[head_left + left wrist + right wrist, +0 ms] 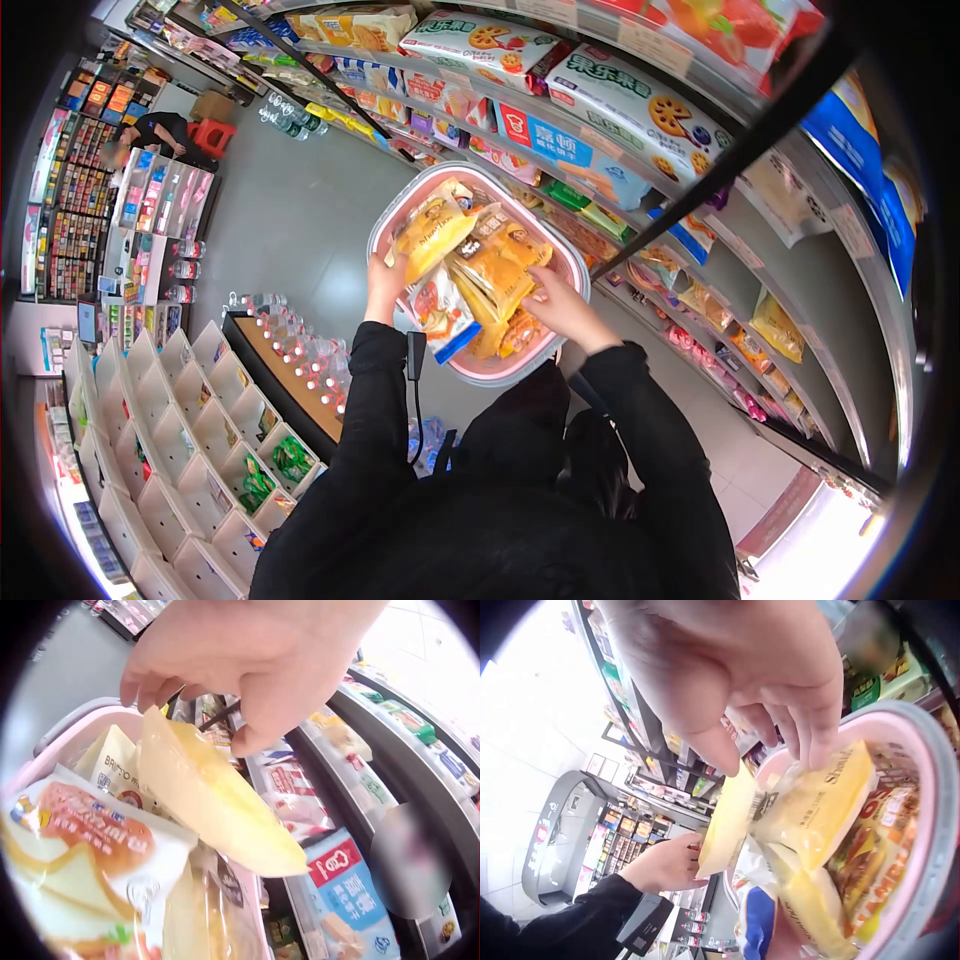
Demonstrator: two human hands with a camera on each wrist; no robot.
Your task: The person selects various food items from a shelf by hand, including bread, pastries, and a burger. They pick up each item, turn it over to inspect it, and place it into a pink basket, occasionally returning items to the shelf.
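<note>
A pink basket (380, 230) with a pale outer rim holds several food packages. At its left side my left hand (385, 285) (255, 660) grips the edge of a yellow package (432, 240) (217, 787) (727, 817), which stands tilted. On the other side the fingers of my right hand (565, 305) (742, 675) touch a second yellow package (505, 262) (821, 799), with the thumb held apart from them. A white and blue bread package (440, 310) (90, 847) and an orange-printed package (885, 855) lie in the basket too.
Curved shelves (740, 240) of packaged snacks run along the right, close to the basket. Bottles (300, 350) stand on a display at the left, beside white bins (190, 430). A person (165, 130) in dark clothes is at the far-left counter.
</note>
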